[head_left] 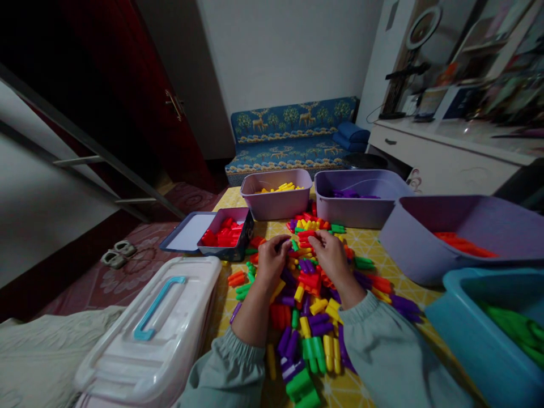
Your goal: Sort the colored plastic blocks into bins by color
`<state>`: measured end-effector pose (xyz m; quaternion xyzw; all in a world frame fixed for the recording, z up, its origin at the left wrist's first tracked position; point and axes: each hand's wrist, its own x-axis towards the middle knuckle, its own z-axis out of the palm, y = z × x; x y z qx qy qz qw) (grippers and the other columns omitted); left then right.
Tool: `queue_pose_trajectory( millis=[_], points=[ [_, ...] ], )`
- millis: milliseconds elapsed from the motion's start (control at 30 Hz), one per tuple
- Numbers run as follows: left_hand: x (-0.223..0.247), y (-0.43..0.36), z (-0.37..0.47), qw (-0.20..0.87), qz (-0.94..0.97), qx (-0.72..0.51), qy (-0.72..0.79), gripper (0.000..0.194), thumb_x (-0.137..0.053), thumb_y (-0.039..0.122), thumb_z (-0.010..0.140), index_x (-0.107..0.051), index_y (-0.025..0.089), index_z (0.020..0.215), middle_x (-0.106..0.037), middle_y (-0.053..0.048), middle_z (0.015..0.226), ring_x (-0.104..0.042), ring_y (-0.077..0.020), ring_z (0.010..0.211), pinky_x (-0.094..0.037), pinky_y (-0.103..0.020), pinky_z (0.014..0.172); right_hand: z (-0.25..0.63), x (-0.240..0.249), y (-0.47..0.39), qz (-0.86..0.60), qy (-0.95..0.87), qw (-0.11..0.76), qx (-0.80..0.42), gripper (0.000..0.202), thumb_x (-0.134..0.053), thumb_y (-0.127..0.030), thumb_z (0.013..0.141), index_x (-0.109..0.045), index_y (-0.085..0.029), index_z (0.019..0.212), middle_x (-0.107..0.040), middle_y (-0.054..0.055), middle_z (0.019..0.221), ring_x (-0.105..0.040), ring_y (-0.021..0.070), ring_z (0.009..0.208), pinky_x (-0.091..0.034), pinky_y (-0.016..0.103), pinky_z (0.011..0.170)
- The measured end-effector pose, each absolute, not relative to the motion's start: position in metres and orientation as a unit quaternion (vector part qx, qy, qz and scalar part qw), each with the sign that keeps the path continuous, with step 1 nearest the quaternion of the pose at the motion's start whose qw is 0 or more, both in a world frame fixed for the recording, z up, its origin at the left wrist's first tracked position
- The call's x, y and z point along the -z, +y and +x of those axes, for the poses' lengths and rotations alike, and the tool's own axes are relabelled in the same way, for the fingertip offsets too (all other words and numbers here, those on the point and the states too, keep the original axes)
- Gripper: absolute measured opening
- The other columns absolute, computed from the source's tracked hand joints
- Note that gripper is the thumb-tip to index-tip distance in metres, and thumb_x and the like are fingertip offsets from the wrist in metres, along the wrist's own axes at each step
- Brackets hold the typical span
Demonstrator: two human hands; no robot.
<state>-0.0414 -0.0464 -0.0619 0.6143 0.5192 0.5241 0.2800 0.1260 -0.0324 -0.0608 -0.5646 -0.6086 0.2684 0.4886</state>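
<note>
My left hand (pixel 272 260) is over the far part of a heap of plastic building pieces, its thumb and fingers curled together. A dark purple bit shows at its fingers, but I cannot make out what they hold. Close by on the right, my right hand (pixel 330 256) pinches a red plastic building piece (pixel 306 238) between thumb and fingers. Beneath and around both hands lie loose pieces in several colours, among them purple pieces (pixel 306 266), green pieces (pixel 313 354) and yellow pieces (pixel 331 352).
Yellow pieces lie in a pinkish bin (pixel 276 204), purple ones in a lilac bin (pixel 357 212), orange ones in a larger bin (pixel 408 249). A blue bin (pixel 471 323) holds green pieces. Left are an open box (pixel 245 243) of red pieces and a lidded clear box (pixel 182 317).
</note>
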Motion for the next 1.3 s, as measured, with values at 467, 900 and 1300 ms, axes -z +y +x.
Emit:
queue_pose_trajectory(
  millis=[467,900,1300],
  points=[
    [0.055,-0.05,-0.031,0.449,0.523,-0.607,0.395,0.04,-0.075,0.024,0.071,-0.063,0.017,0.108,-0.072,-0.005,0.084,-0.067,-0.0161,0.076,-0.052,-0.025,0.071,0.115,0.044,-0.043,-0.525,-0.64,0.475,-0.298,0.034,-0.061,-0.04,0.081,-0.068,-0.017,0.104,-0.071,0.008,0.086,-0.067,0.0202,0.071,-0.052,0.033,0.067],
    [0.058,-0.054,-0.037,0.418,0.593,-0.511,0.46,0.032,-0.069,0.043,0.076,-0.072,0.013,0.087,-0.067,-0.003,0.067,-0.058,-0.0129,0.058,-0.043,-0.023,0.056,0.142,0.011,-0.033,-0.475,-0.482,0.605,-0.418,0.033,-0.069,-0.032,0.07,-0.07,-0.017,0.099,-0.065,-0.001,0.063,-0.055,0.0098,0.045,-0.043,0.02,0.043],
    [0.049,-0.056,-0.044,0.348,0.785,-0.379,0.345,0.039,-0.08,0.04,0.069,-0.075,0.018,0.101,-0.07,-0.01,0.096,-0.062,-0.023,0.094,-0.044,-0.033,0.088,0.174,-0.032,0.031,-0.416,-0.202,0.759,-0.458,0.028,-0.06,-0.001,0.068,-0.05,-0.02,0.085,-0.061,-0.002,0.073,-0.069,0.0125,0.077,-0.057,0.028,0.078]
  ],
)
